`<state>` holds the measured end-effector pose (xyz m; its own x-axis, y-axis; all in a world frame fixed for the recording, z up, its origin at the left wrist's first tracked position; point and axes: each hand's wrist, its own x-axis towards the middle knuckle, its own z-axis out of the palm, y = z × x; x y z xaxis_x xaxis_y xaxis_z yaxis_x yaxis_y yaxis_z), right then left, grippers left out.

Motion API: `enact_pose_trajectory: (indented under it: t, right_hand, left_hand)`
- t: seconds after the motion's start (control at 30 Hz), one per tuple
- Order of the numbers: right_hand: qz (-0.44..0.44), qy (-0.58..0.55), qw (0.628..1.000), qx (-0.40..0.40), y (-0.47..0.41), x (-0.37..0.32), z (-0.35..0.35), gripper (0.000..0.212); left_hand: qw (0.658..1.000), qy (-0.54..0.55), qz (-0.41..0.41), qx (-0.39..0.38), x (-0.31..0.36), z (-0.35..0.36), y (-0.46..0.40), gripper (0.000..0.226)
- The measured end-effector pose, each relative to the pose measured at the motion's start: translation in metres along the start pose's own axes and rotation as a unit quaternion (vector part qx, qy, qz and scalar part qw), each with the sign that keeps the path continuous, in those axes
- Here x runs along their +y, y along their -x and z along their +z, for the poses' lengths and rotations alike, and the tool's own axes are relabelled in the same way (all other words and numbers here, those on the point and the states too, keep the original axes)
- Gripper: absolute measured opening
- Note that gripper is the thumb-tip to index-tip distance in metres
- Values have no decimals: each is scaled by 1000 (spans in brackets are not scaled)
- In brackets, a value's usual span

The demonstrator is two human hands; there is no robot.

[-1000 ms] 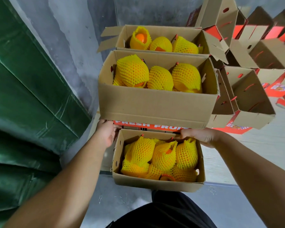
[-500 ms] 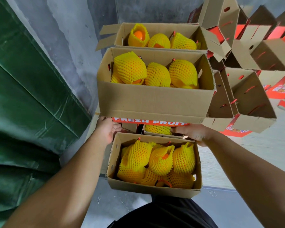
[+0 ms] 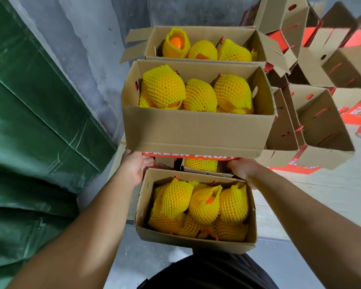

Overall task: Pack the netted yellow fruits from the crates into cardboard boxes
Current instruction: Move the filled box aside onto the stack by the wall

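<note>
— Which cardboard boxes hold fruit?
— Three open brown ones in a row. The nearest box (image 3: 194,243) is crammed with netted yellow fruits (image 3: 202,207), piled in layers. The middle box (image 3: 196,130), raised higher, shows three fruits side by side; red lettering runs under its front edge. The far box (image 3: 206,32), flaps splayed, shows three more.

Green tarp (image 3: 40,122) crowds left; empty cartons (image 3: 321,126) block right; fruit boxes (image 3: 196,130) ahead.

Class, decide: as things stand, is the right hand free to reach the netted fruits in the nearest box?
Probably not: the right hand is under the raised box, carrying it, though the nearest box's netted fruits lie uncovered.
</note>
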<state>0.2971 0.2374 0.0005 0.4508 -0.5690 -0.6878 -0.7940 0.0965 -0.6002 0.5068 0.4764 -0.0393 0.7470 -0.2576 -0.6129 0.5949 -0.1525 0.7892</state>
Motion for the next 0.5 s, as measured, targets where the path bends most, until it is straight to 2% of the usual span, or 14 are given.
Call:
enact_pose_trajectory:
  t: [0.1, 0.27, 0.5]
  right_hand:
    - [4, -10, 1000, 23, -6, -5, 0, 14]
    - [28, -29, 999, 3, -14, -15, -2, 24]
    - [18, 7, 1000, 8, -23, -27, -7, 27]
  left_hand:
    - [1000, 6, -4, -1, -2, 0, -2, 37]
    - [1000, 11, -8, 3, 0, 2, -6, 43]
    - [997, 63, -36, 17, 7, 10, -17, 53]
